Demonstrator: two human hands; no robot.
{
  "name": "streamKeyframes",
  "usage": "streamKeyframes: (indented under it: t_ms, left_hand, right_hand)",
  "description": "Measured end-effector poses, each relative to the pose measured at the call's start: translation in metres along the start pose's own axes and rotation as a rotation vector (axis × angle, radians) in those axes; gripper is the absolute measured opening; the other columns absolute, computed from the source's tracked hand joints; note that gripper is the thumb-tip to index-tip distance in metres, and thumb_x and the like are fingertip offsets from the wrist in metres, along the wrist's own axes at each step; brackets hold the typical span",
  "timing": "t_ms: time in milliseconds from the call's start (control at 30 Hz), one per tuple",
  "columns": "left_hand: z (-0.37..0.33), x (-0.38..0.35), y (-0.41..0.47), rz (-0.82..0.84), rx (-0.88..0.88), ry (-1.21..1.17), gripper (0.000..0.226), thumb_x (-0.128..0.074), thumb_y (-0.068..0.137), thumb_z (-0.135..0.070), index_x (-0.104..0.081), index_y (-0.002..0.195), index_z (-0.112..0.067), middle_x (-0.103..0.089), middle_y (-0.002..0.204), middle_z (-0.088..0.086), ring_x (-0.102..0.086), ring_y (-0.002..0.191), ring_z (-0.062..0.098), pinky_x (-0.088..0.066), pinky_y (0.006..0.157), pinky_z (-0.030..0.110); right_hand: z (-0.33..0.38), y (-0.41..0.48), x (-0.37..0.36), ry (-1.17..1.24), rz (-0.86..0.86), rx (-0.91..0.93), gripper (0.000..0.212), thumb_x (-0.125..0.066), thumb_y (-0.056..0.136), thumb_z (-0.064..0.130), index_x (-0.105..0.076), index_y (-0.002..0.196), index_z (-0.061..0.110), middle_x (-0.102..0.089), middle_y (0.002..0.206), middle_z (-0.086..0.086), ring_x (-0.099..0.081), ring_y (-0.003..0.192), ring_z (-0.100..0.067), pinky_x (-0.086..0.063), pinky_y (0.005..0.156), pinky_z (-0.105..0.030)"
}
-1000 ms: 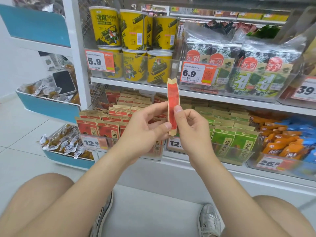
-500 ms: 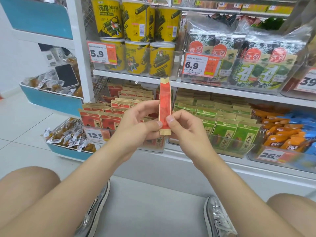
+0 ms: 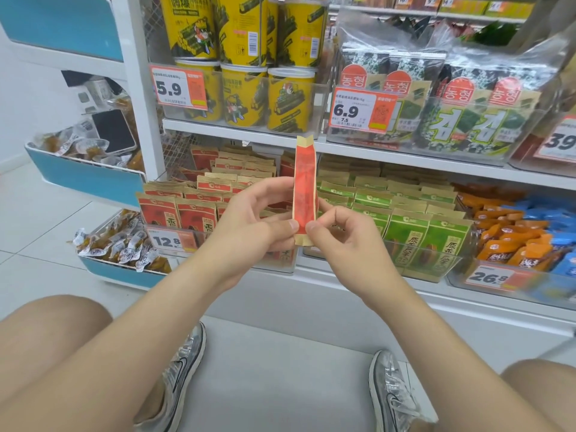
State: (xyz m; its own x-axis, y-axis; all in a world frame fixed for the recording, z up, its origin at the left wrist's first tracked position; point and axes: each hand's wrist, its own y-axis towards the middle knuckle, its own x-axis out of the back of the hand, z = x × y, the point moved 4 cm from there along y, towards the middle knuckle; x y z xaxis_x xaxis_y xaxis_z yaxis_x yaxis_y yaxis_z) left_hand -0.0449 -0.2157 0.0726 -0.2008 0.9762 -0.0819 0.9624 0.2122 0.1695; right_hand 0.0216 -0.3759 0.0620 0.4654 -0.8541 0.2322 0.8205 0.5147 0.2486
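Snack shelf (image 3: 405, 157) behind; red packet (image 3: 305, 188) upright above grip; left hand (image 3: 249, 226), right hand (image 3: 346, 241) pinch its bottom end.

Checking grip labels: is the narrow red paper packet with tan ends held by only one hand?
No, the left hand and the right hand both pinch the upright red packet near its lower tan end.
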Motion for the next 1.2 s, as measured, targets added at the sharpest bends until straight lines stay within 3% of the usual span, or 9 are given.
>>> streamKeyframes:
  t_ms: [100,233,400,533,600,767,867,1000,1200]
  left_hand:
    - [0.005,-0.004,0.002,-0.022,0.019,0.0,0.051,-0.064,0.098,0.012,-0.066,0.135,-0.023,-0.073,0.134,-0.003,-0.076,0.112,0.026,-0.065,0.081,0.043]
    - [0.01,-0.006,0.005,-0.069,0.039,0.018,0.041,-0.068,0.1,0.001,-0.066,0.131,-0.025,-0.074,0.13,-0.001,-0.077,0.11,0.027,-0.066,0.079,0.047]
    - [0.002,-0.005,0.003,-0.04,0.061,-0.002,0.031,-0.067,0.107,-0.025,-0.065,0.137,-0.028,-0.077,0.126,0.006,-0.076,0.114,0.029,-0.066,0.081,0.054]
    - [-0.004,-0.005,-0.001,-0.072,0.032,0.023,0.027,-0.067,0.105,-0.027,-0.068,0.132,-0.02,-0.081,0.11,0.01,-0.077,0.082,0.017,-0.06,0.056,0.03]
    - [-0.002,-0.005,-0.002,-0.081,0.043,0.025,0.024,-0.063,0.109,-0.024,-0.068,0.131,-0.019,-0.082,0.106,0.009,-0.077,0.077,0.016,-0.056,0.053,0.025]
    - [0.0,-0.006,0.001,-0.023,0.124,0.024,0.028,-0.048,0.115,-0.017,-0.068,0.135,-0.019,-0.082,0.115,0.005,-0.08,0.102,0.024,-0.062,0.068,0.028]
    - [0.005,-0.009,0.002,-0.038,0.152,0.03,0.03,-0.046,0.115,-0.016,-0.071,0.131,-0.019,-0.081,0.118,0.005,-0.079,0.106,0.024,-0.064,0.082,0.041]
    - [0.017,-0.004,-0.001,-0.159,0.16,0.037,0.034,-0.047,0.115,-0.033,-0.078,0.121,-0.021,-0.082,0.115,0.003,-0.079,0.108,0.025,-0.06,0.099,0.054]
    - [0.027,0.001,-0.005,-0.251,0.222,-0.155,0.037,-0.046,0.115,-0.036,-0.078,0.122,-0.019,-0.082,0.115,0.007,-0.079,0.105,0.026,-0.059,0.1,0.051]
  right_hand:
    - [-0.001,-0.001,0.0,-0.086,-0.022,-0.005,0.021,-0.07,0.099,0.006,-0.061,0.082,-0.003,-0.075,0.124,0.004,-0.054,0.109,0.031,-0.044,0.079,0.0]
    - [-0.003,0.001,0.0,-0.109,-0.012,0.031,0.02,-0.067,0.096,0.0,-0.057,0.079,-0.005,-0.073,0.122,0.009,-0.064,0.098,0.023,-0.043,0.076,0.002]
    - [-0.009,0.0,-0.001,-0.133,0.047,0.13,0.034,-0.059,0.11,0.023,-0.074,0.084,0.008,-0.082,0.109,-0.003,-0.041,0.15,0.006,-0.043,0.112,-0.02]
    - [-0.013,-0.005,-0.007,-0.357,-0.05,0.202,0.031,-0.063,0.102,0.047,-0.074,0.079,0.028,-0.075,0.111,0.018,-0.044,0.148,0.001,-0.054,0.102,-0.048]
    - [-0.01,-0.007,-0.009,-0.373,-0.13,0.205,0.02,-0.072,0.095,0.051,-0.07,0.089,0.032,-0.065,0.123,0.014,-0.057,0.132,-0.004,-0.058,0.091,-0.043]
    - [-0.009,-0.007,-0.006,-0.095,-0.227,0.025,0.089,-0.085,0.08,0.055,-0.028,0.146,0.039,-0.064,0.12,0.009,-0.076,0.094,-0.019,-0.063,0.08,-0.043]
    - [-0.014,0.001,-0.001,0.04,-0.199,-0.069,0.06,-0.08,0.093,0.048,-0.049,0.141,0.031,-0.078,0.111,0.004,-0.078,0.098,-0.017,-0.064,0.087,-0.052]
    - [-0.006,0.002,-0.001,-0.187,-0.071,0.028,0.037,-0.08,0.095,0.039,-0.062,0.125,0.027,-0.078,0.108,0.016,-0.073,0.092,0.0,-0.058,0.077,-0.023]
    - [-0.008,-0.002,-0.021,0.162,0.043,-0.091,0.027,-0.063,0.108,0.027,-0.067,0.134,0.026,-0.078,0.123,0.008,-0.075,0.115,-0.012,-0.063,0.099,-0.044]
